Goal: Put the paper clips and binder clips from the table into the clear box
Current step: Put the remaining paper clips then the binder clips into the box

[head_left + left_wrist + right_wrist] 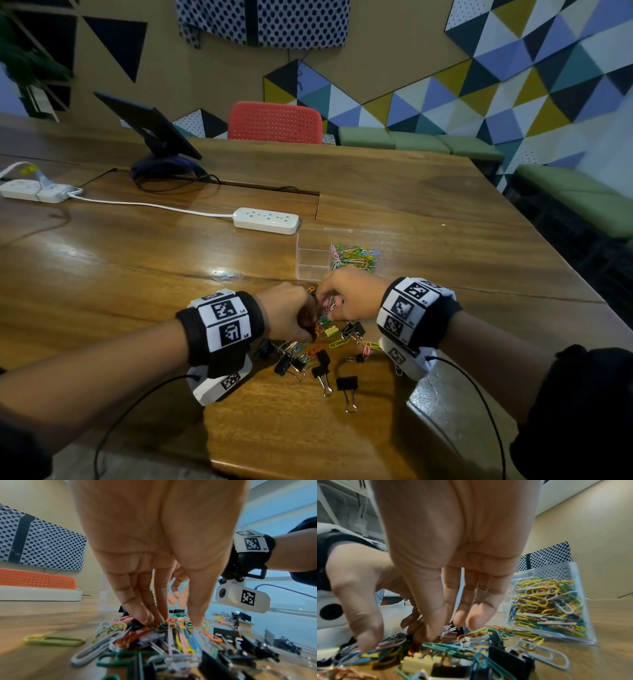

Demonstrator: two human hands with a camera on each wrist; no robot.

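Observation:
A loose pile of coloured paper clips (325,334) and black binder clips (346,383) lies on the wooden table (137,274) near its front edge. Just behind the pile stands the clear box (310,253), its right compartment holding many paper clips (354,257). Both hands meet over the far end of the pile. My left hand (310,322) points down, fingertips and thumb closing on a bunch of paper clips (171,621). My right hand (327,303) pinches clips from the pile (448,628) beside it. A pale yellow binder clip (418,662) lies under the hands. The box (573,574) stands right of my right hand.
A white power strip (265,220) lies just left of and behind the box, its cord running to a second strip (34,190) at far left. A tablet on a stand (150,137) and a red chair (275,121) are at the far side. The table's front edge (308,467) is close.

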